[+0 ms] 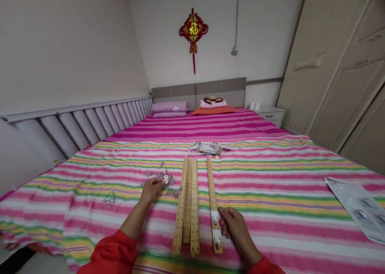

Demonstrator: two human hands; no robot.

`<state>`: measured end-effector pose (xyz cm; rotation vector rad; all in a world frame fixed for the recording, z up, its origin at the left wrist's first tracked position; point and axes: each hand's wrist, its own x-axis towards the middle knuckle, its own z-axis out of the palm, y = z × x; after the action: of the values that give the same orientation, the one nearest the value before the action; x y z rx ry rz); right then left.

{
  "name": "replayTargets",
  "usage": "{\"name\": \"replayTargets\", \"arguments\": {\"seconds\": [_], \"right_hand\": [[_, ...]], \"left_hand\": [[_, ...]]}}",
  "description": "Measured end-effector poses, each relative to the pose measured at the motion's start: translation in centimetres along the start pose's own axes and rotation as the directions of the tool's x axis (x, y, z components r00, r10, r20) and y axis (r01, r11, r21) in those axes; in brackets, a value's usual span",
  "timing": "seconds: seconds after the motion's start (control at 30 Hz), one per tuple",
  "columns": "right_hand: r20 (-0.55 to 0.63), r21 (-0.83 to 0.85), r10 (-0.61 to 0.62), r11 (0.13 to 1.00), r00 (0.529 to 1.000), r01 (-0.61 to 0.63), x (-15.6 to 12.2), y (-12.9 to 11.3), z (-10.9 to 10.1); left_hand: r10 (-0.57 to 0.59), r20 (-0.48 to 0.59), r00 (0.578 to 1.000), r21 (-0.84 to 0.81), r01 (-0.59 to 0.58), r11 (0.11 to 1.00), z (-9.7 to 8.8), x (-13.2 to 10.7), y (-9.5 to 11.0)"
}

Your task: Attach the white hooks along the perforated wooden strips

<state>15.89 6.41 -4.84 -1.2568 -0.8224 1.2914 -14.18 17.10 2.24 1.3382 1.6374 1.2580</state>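
Note:
My left hand (152, 189) is closed in a pinch at a small white piece (165, 179), over a loose pile of small clear plastic packets (159, 173). My right hand (236, 226) has its fingers curled against the right edge of a wooden strip (211, 181) with holes along it. Two white cards with silver, ring-like pieces lie on this strip's near end: an upper card (214, 218) and a lower card (217, 237). Left of it, further perforated wooden strips (195, 206) lie side by side, lengthwise away from me.
Beyond the strips lies a pile of plastic packets (207, 148). A clear bag with small items (359, 208) is at the right, and a crumpled clear bit (108, 200) at the left. Everything rests on a striped bedsheet (279, 214); a white radiator (78, 125) lines the left wall.

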Motion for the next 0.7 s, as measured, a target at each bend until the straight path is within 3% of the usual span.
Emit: {"name": "replayTargets", "arguments": {"seconds": [0.1,0.17,0.37,0.5,0.7], "right_hand": [[0.002,-0.006,0.009,1.0,1.0,-0.009,-0.1,-0.2,0.1],[-0.001,-0.009,0.013,1.0,1.0,-0.013,-0.1,-0.2,0.1],[0.007,0.015,-0.002,1.0,1.0,0.002,-0.1,-0.1,0.0],[0.026,0.072,-0.007,0.997,1.0,0.005,0.1,0.0,-0.4],[0.048,0.144,-0.046,0.989,0.998,0.039,-0.1,-1.3,-0.3]], "left_hand": [[-0.265,0.048,0.963,-0.317,0.267,0.91,-0.7,-0.2,0.6],[-0.354,0.075,0.932,-0.41,0.352,0.841,-1.2,-0.6,1.2],[-0.333,0.187,0.924,-0.544,0.38,0.748,-0.2,-3.3,3.4],[-0.268,0.297,0.917,-0.511,0.389,0.767,2.4,-6.3,4.7],[-0.184,0.493,0.85,-0.395,0.407,0.824,7.0,-9.7,5.3]]}}
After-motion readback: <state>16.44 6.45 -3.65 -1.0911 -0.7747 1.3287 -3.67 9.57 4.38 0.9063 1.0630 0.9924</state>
